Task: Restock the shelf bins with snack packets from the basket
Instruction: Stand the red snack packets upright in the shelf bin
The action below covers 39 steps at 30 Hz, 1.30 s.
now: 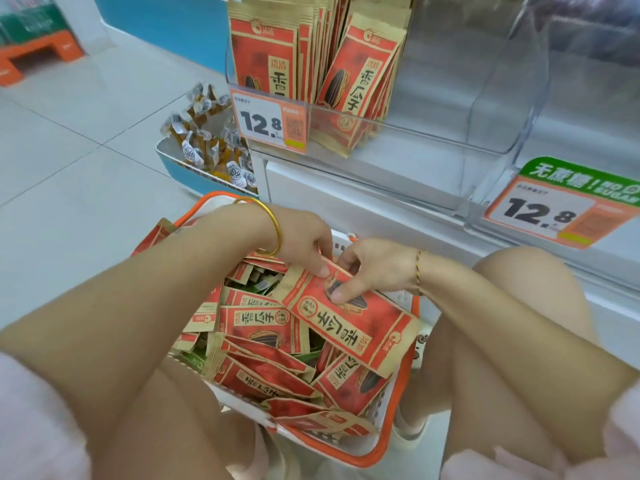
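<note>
You are crouching over the orange-rimmed basket, which is sitting on the floor between your knees, just in front of the shelf. Both hands are working on one red-and-tan snack packet that is lying face up and upside down to you across the top of the pile.

Your left hand, with a gold bangle on the wrist, is curling its fingers over the packet's far corner, the thumb lying on the upper edge. Your right hand, with a thin bracelet on the wrist, is pinching the same packet, the thumb pressing down on its printed face and the fingers tucking behind the far edge.

Beneath it, many more packets of the same kind are lying jumbled in the basket.

Up on the shelf, a clear bin is holding a row of matching packets standing upright at its left end, with one packet leaning against them. A 12.8 price tag is hanging on the bin's front. A second 12.8 tag with a green strip is showing further right. A blue tray of small wrapped snacks is sitting lower down on the left.
</note>
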Available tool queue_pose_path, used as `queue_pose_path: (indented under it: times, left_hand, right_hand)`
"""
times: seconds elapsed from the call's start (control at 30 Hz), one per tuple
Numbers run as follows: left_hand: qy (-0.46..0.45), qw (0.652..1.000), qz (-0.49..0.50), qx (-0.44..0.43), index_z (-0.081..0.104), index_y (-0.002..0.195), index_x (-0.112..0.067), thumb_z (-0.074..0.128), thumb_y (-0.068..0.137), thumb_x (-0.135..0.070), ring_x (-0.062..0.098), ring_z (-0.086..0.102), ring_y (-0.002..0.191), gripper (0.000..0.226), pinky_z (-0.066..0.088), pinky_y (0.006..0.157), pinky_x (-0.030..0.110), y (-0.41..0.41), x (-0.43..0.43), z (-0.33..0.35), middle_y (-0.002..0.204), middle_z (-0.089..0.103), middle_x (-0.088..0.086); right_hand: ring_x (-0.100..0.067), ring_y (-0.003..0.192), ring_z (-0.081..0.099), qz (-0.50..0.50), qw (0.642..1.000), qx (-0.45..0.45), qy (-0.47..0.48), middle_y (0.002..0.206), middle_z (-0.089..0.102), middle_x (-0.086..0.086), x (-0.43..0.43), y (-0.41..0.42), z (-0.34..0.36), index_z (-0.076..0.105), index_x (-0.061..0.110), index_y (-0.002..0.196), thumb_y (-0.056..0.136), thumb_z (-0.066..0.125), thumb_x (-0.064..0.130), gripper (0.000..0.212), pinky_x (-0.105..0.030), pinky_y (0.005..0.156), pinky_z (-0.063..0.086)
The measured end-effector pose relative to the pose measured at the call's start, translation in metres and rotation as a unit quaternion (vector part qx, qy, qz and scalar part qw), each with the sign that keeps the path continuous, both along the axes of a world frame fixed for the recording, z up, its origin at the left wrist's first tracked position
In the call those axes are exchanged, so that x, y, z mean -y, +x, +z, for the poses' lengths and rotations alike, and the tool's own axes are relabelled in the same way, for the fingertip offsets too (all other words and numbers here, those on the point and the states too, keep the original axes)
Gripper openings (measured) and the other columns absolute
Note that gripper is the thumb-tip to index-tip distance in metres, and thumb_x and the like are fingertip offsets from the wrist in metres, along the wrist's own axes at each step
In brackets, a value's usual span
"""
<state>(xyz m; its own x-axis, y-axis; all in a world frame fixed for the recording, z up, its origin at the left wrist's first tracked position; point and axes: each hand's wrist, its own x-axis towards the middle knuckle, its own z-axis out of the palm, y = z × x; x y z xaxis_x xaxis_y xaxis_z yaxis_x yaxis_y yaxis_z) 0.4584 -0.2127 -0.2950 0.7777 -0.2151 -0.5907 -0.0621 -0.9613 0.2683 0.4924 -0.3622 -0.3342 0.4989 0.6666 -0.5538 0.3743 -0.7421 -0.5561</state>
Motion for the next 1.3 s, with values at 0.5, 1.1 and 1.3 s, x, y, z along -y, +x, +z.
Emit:
queue_pose_path:
  times: [0.5,1.1,1.3]
  left_hand:
    - [-0.51,0.784,0.325,0.14,0.061,0.095,0.001,0.055,0.082,-0.023,0.013,0.07,0.066,0.027,0.056,0.057,0.022,-0.001,-0.059,0.086,0.074,0.072,0.005]
    - [-0.038,0.869,0.089,0.485,0.059,0.118,-0.004,0.042,0.086,-0.005,0.034,0.047,0.113,0.036,0.036,0.098,0.043,0.035,-0.003,0.045,0.119,0.057,0.014]
    - [-0.014,0.89,0.097,0.446,0.053,0.128,-0.012,0.041,0.088,0.0,0.029,0.043,0.114,0.043,0.037,0.097,0.042,0.037,-0.005,0.046,0.124,0.055,0.008]
  right_hand:
    - [-0.024,0.082,0.071,-0.265,0.796,-0.169,0.518,0.091,0.071,-0.012,0.037,0.023,0.114,0.056,0.002,0.109,0.081,0.054,0.031,0.04,-0.029,0.066,0.058]
    - [-0.032,0.099,0.065,-0.417,0.84,0.048,0.343,0.112,0.064,-0.016,-0.04,0.126,0.095,0.05,0.011,0.093,0.077,0.072,0.0,0.029,-0.049,0.082,0.055]
    - [-0.02,0.113,0.058,-0.352,0.899,0.184,0.185,0.122,0.062,-0.005,-0.061,0.129,0.102,0.054,0.009,0.123,0.085,0.069,0.016,0.042,-0.025,0.079,0.043]
